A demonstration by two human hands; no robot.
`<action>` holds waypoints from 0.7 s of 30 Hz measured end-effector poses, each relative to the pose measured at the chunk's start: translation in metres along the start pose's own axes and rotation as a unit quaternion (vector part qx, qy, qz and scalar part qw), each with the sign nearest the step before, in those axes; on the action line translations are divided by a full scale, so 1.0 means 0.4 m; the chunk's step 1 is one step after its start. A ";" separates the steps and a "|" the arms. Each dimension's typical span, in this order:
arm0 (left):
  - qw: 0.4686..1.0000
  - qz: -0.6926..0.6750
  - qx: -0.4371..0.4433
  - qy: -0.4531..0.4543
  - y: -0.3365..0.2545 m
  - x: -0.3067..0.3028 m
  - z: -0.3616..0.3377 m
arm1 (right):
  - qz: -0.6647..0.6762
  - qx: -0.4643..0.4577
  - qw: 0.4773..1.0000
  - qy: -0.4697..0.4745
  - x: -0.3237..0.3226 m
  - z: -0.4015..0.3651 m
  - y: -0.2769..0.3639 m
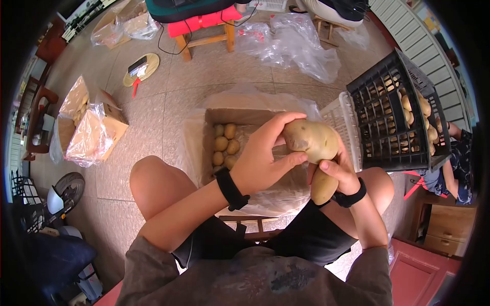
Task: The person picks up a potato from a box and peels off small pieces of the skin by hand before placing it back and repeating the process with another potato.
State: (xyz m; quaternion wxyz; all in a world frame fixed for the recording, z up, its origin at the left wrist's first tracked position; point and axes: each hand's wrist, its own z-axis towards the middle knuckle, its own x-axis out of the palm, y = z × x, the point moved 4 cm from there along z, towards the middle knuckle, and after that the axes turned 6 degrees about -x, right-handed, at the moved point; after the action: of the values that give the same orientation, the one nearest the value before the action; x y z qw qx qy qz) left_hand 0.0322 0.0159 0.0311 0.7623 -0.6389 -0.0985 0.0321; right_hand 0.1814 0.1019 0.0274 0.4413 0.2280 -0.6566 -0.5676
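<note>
A large pale potato (319,142) with a rough brownish patch is held up above the right side of an open cardboard box (240,114). My left hand (268,153) has its fingers and thumb closed round the potato's left side. Against its right side rests my right hand (339,171), which also holds a smaller, longer potato (323,187) lower down under the thumb. Several small potatoes (221,144) lie in the left part of the box, which is lined with clear plastic.
A black crate (383,127) of potatoes stands tilted at the right, beside a white basket (341,122). Another box (115,125) with plastic sits at the left. Plastic sheets (301,43) lie on the floor ahead. Part of another person (462,173) shows at the far right.
</note>
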 end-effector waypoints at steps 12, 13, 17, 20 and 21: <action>0.989 0.134 0.040 0.045 -0.022 -0.013 -0.015 | -0.031 0.079 0.995 0.043 -0.001 -0.007 -0.062; 0.990 0.127 0.018 0.058 -0.022 -0.014 -0.014 | -0.019 0.087 0.994 0.056 -0.002 -0.005 -0.065; 0.995 0.085 0.012 0.054 -0.018 -0.008 -0.016 | 0.026 0.127 0.991 0.043 0.025 -0.008 -0.064; 0.997 -0.025 -0.015 0.069 -0.008 0.004 -0.020 | 0.024 0.111 0.993 0.039 0.026 -0.008 -0.071; 0.996 -0.061 -0.018 0.070 -0.002 0.006 -0.021 | 0.005 0.095 0.995 0.035 0.013 -0.010 -0.079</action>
State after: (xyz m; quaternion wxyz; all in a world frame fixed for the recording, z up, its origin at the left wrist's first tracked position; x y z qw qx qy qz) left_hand 0.0362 0.0082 0.0308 0.7560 -0.6463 -0.0843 -0.0604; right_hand 0.1757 0.0876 -0.0008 0.4432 0.2859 -0.6926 -0.4921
